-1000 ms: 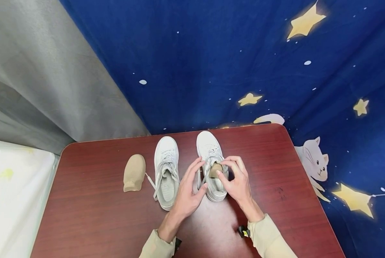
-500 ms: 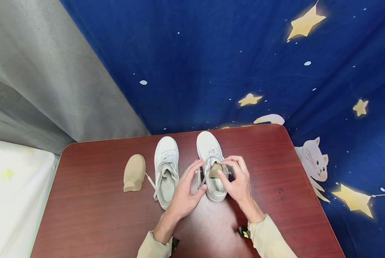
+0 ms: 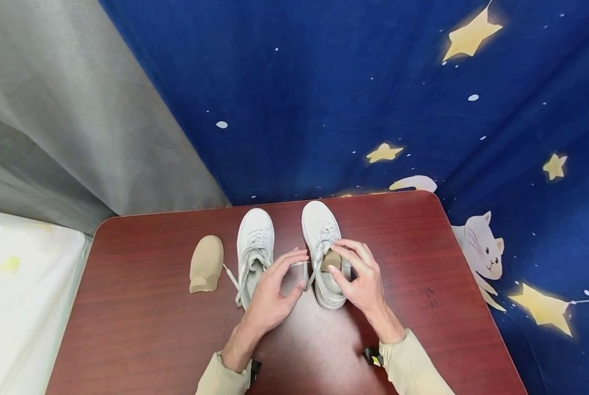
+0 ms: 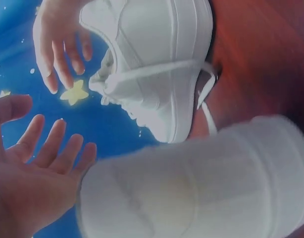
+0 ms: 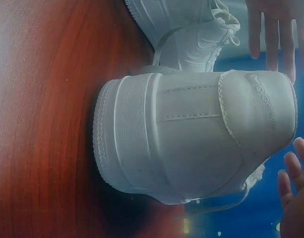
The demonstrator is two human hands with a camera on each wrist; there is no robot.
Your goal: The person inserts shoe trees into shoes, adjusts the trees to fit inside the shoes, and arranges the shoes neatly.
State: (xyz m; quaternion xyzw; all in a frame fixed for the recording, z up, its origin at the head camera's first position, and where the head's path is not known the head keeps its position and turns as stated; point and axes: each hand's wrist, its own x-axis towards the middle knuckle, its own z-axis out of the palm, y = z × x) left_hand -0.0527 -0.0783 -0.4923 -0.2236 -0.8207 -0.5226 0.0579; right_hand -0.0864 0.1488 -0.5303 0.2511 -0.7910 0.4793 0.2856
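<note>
Left hand (image 3: 268,296) now further off right-side white lace-up sneaker (image 3: 319,222), fingers released. Right hand (image 3: 362,280) relaxed, smooth tan insert (image 3: 330,260) below its fingertips.

Pale glare brightens the table (image 3: 316,343), while wrist views look hazy, perhaps defocused.

Left hand (image 3: 268,295) drawn back.
It has shifted from the right white shoe (image 3: 319,220), covering more of the left white shoe (image 3: 256,227) (heel included).
</note>
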